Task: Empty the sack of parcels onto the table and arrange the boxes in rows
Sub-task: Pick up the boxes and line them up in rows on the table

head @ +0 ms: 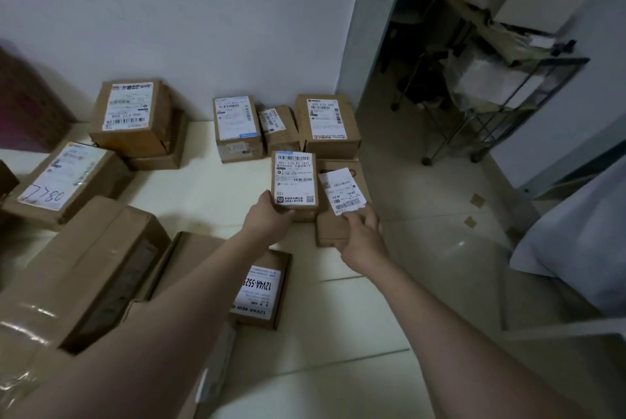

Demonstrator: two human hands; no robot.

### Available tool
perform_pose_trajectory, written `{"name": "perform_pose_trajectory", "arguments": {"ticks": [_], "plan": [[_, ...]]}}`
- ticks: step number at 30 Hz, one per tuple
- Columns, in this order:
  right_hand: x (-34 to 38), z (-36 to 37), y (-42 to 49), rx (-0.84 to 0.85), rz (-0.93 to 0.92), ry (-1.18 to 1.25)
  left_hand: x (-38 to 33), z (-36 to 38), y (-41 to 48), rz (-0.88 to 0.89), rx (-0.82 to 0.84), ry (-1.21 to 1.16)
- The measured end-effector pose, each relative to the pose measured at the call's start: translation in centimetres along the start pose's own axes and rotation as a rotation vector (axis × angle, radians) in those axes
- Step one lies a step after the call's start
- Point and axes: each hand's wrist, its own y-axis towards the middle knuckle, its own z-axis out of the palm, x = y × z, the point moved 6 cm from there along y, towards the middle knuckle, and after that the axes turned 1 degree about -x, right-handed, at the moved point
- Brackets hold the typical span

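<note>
Cardboard parcels with white shipping labels lie on a cream table (203, 191). My left hand (267, 219) grips the near end of a small labelled box (295, 181). Beside it on the right, my right hand (364, 235) holds a second box (338, 195) whose label is peeling, close to the table's right edge. Behind them a row of three boxes stands against the wall: one (237, 127), a narrower one (277, 129) and a wider one (327, 124). The sack is not in view.
Two stacked boxes (135, 117) and a flat box marked 780 (64, 181) sit at the left. Big cartons (84, 269) crowd the near left, with a flat box (262, 290) by my left forearm. A wire rack (508, 73) stands on the tiled floor to the right.
</note>
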Motion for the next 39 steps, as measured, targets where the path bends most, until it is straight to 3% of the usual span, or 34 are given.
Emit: {"name": "perform_pose_trajectory", "arguments": {"ticks": [4,6,7,9,11,13,16,25,30,34,39], "plan": [[0.7,-1.7,-1.3,-0.211,0.015,-0.069,1.3,-2.5,-0.1,-0.021,-0.08,0.247],[3.0,-2.5,-2.7,-0.384,-0.143,0.081,1.5,-4.4,-0.6,0.013,-0.143,0.413],[4.5,-2.3,-3.3,-0.357,-0.259,0.184,1.5,-5.4,-1.0,0.046,-0.176,0.489],[8.0,-0.1,-5.0,-0.04,-0.473,0.263,1.4,-7.2,-2.3,0.095,-0.24,0.609],[10.2,4.0,-7.2,0.313,-0.546,-0.034,1.5,-8.9,-3.7,0.11,-0.281,0.691],[10.3,6.7,-9.0,0.449,-0.486,-0.313,2.2,-10.6,-5.0,0.098,-0.302,0.742],[10.9,7.6,-9.9,0.304,-0.398,-0.402,4.5,-13.7,-6.6,0.018,-0.327,0.761],[14.5,7.1,-9.8,0.047,0.101,-0.037,11.9,-20.5,-9.4,-0.362,-0.198,0.634],[16.6,8.4,-11.1,0.077,0.107,-0.033,13.3,-22.3,-8.4,-0.219,-0.212,0.391],[17.4,7.5,-11.0,0.048,0.047,-0.027,13.1,-22.8,-7.6,-0.132,-0.223,0.328],[18.3,6.0,-9.2,-0.015,0.036,-0.014,12.6,-22.0,-5.1,-0.114,-0.178,0.149]]}}
